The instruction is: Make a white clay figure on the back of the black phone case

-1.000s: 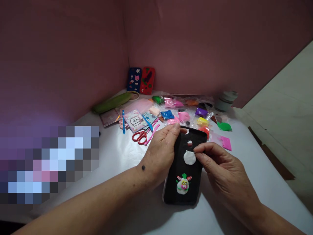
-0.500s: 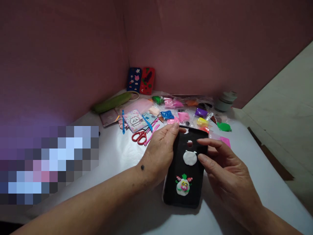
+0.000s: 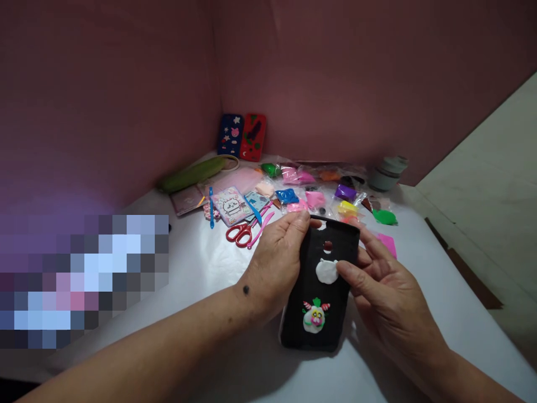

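Note:
A black phone case [image 3: 331, 305] is held a little above the white table, between both hands. My left hand [image 3: 274, 263] grips its left edge, fingers curled round the top. My right hand [image 3: 380, 285] holds the right edge, with the thumb pressing on a flat white clay shape [image 3: 325, 272] stuck to the case. Lower on the case sits a small white clay figure [image 3: 314, 319] with a green leaf, pink striped horns and a coloured face.
Behind the case lie several bags of coloured clay [image 3: 346, 193], red scissors [image 3: 239, 232], a blue tool [image 3: 212, 208], a sticker card [image 3: 232, 206] and a grey-green pot [image 3: 386, 172]. Two decorated cases [image 3: 242, 137] lean on the pink wall. The table edge [image 3: 470, 291] runs along the right.
My right hand moved from pinching at the white clay's upper right, opened briefly, then closed on the case's right edge with the thumb on the clay. The case tilted slightly.

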`<control>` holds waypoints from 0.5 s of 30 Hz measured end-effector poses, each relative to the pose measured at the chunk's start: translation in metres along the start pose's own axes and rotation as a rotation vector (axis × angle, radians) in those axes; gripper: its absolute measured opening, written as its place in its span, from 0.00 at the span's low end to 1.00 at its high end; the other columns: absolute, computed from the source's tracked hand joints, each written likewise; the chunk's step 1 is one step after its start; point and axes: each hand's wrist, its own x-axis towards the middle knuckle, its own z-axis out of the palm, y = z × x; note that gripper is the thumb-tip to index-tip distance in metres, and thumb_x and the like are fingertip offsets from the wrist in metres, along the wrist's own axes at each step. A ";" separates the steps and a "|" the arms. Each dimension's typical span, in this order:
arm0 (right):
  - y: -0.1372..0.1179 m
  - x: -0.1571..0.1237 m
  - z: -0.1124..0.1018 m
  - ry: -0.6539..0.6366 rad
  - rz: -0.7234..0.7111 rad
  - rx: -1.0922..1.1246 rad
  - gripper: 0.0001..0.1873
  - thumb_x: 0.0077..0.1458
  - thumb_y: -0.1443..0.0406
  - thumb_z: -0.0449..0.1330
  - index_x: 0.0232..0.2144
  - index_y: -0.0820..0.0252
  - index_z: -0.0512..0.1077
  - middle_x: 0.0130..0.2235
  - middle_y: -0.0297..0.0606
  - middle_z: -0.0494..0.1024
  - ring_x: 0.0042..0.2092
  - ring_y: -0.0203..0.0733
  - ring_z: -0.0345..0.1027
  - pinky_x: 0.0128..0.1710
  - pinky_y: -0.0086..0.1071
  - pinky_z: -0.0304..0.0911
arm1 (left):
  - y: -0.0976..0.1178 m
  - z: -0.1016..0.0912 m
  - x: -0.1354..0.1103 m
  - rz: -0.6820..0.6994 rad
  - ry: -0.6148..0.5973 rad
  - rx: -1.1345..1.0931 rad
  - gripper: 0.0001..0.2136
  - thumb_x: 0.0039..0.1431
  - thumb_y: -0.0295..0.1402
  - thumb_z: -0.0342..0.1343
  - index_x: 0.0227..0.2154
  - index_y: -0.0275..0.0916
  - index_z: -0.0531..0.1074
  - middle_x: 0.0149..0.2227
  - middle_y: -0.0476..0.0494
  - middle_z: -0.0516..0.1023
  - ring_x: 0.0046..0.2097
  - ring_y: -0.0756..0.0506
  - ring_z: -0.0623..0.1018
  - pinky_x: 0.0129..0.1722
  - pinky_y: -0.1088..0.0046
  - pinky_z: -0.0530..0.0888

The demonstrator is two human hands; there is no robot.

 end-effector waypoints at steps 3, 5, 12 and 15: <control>0.000 0.000 0.002 -0.015 -0.009 0.003 0.35 0.48 0.66 0.68 0.57 0.41 0.62 0.49 0.35 0.77 0.47 0.45 0.71 0.48 0.41 0.65 | 0.001 0.001 0.000 -0.030 0.003 0.010 0.15 0.60 0.44 0.50 0.33 0.38 0.74 0.26 0.47 0.76 0.26 0.51 0.72 0.25 0.77 0.68; 0.000 0.000 0.004 -0.036 -0.007 -0.010 0.29 0.49 0.66 0.67 0.53 0.43 0.66 0.49 0.35 0.78 0.46 0.45 0.72 0.46 0.41 0.66 | 0.001 0.000 0.000 -0.024 0.010 0.034 0.15 0.60 0.45 0.50 0.33 0.38 0.74 0.27 0.47 0.76 0.27 0.51 0.72 0.25 0.78 0.67; -0.006 0.001 0.007 -0.111 0.055 0.052 0.19 0.52 0.66 0.64 0.47 0.50 0.73 0.46 0.39 0.79 0.44 0.46 0.73 0.42 0.38 0.67 | -0.001 -0.002 0.000 0.012 0.016 0.098 0.15 0.60 0.44 0.50 0.31 0.38 0.74 0.27 0.47 0.74 0.29 0.51 0.72 0.27 0.78 0.67; -0.009 0.000 0.007 -0.135 0.101 0.093 0.19 0.53 0.67 0.63 0.49 0.51 0.73 0.43 0.38 0.80 0.37 0.41 0.74 0.36 0.32 0.68 | 0.000 -0.001 0.000 0.009 0.008 0.089 0.16 0.60 0.45 0.49 0.32 0.37 0.74 0.28 0.47 0.74 0.28 0.51 0.72 0.27 0.77 0.68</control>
